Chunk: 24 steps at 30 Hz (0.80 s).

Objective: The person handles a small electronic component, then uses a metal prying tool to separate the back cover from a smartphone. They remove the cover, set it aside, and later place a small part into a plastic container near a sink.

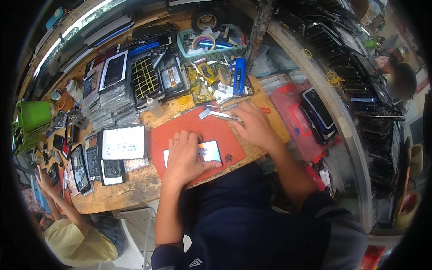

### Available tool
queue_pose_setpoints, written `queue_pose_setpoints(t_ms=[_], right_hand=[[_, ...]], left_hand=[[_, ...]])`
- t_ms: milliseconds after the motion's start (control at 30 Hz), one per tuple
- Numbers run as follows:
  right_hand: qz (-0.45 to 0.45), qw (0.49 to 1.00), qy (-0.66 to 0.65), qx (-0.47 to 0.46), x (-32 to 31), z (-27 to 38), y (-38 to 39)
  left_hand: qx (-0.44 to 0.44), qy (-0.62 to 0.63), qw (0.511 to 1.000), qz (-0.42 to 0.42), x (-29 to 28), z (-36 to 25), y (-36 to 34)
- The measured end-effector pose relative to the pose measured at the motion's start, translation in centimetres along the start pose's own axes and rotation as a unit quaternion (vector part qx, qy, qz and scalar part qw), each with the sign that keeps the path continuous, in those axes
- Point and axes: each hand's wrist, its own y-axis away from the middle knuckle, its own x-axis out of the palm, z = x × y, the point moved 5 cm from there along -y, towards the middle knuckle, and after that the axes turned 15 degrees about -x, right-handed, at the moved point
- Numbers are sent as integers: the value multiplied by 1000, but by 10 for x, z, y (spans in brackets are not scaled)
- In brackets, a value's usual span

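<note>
Gripping the phone [212, 150] with the left hand [182, 157], thumb along the near edge, fingers bent over the far one. On the red mat [170, 131], near the front of the worktop [117, 193]; partly hidden under that hand. Cannot tell whether lit screen or pale covering on its face. Just right of it, note dark crumbs [228, 158] on the mat. Farther right and beyond, see the right hand [253, 122] at one end of a silver tool [223, 115], apart from the phone; cannot tell whether pinching or merely touching. Would judge as early or midway: phone placed and steadied, silver tool within reach but not on it. Cannot tell how much remains.

Counting from the left: one green basket [33, 120], one co-worker [81, 243] in yellow, one white written-on panel [122, 143], one dropper bottle [155, 108], one mat, one phone on it, one yellow tube [204, 72], one silver tool, one blue tool [239, 77], one reddish box [281, 101]. At far right, dark flat devices [325, 38], too overlapped to count.
</note>
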Motion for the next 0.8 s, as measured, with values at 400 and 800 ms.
queue_pose_setpoints(t_ms=[400,800], right_hand=[[101,994,12,-37,12,-11,-13],[111,978,-142,-107,92,19,-105]], left_hand=[[25,-85,996,14,6,-11,-4],[46,-126,991,27,5,-19,-7]])
